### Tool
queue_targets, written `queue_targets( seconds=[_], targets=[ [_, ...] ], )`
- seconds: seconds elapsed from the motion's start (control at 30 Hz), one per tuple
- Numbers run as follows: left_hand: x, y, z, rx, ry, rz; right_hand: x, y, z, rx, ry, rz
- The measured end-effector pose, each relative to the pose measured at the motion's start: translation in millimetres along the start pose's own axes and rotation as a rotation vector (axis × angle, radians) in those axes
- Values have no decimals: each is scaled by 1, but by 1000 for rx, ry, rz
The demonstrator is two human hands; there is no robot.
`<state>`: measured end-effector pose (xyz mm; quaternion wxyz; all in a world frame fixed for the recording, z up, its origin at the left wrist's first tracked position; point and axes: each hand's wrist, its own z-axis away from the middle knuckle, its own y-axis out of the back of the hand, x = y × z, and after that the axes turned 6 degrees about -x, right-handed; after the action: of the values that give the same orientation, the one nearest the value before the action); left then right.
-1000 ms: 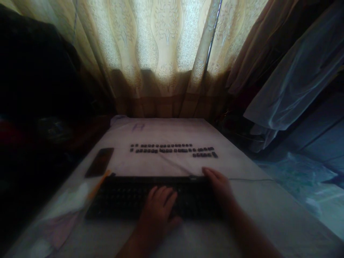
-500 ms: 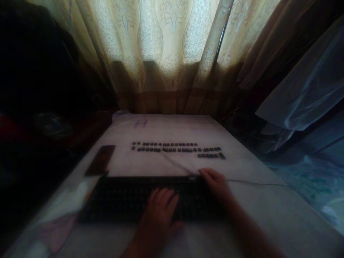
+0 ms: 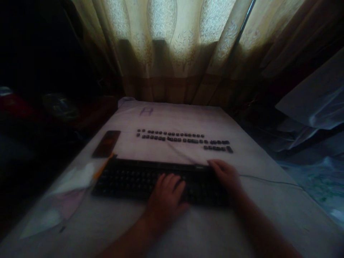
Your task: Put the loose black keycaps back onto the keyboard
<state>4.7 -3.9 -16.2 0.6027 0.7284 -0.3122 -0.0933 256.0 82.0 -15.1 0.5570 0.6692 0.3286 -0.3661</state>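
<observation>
A black keyboard (image 3: 126, 179) lies across the white-covered table in front of me. My left hand (image 3: 169, 190) rests on its middle with the fingers stretched out over the keys and the thumb apart. At the back right corner, my right hand (image 3: 225, 173) has its fingers bent together on the keyboard's edge; its thumb is hidden. Beyond the keyboard, loose black keycaps (image 3: 185, 140) stand in rows on the cloth. The keyboard's right part is dark and blurred, so its keys are hard to make out.
A dark phone (image 3: 106, 144) lies at the left, behind the keyboard. Something orange (image 3: 102, 168) sits by the keyboard's left end, near crumpled white and pink material (image 3: 71, 200). A thin cable (image 3: 271, 181) runs off to the right. Patterned curtains (image 3: 185, 46) hang behind the table (image 3: 174, 114).
The view has shifted, so the table and keyboard appear higher. My hands stay at about the same places on the keyboard.
</observation>
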Motion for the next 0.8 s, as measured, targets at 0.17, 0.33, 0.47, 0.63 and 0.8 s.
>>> queue_targets(
  seconds=[0.17, 0.33, 0.47, 0.63, 0.8],
  targets=[
    [7, -2, -3, 5, 6, -26, 14, 8, -2, 85, -99, -11],
    [-15, 6, -1, 14, -60, -98, 17, 3, -1, 94, -40, -56],
    [-67, 25, -5, -2, -20, -154, 26, 5, -2, 116, 19, 4],
    [-109, 39, -18, -136, 177, -73, 36, 34, -3, -50, 169, 194],
    [-97, 31, -16, -89, 244, -34, 26, 56, 2, -298, 229, 369]
  ],
)
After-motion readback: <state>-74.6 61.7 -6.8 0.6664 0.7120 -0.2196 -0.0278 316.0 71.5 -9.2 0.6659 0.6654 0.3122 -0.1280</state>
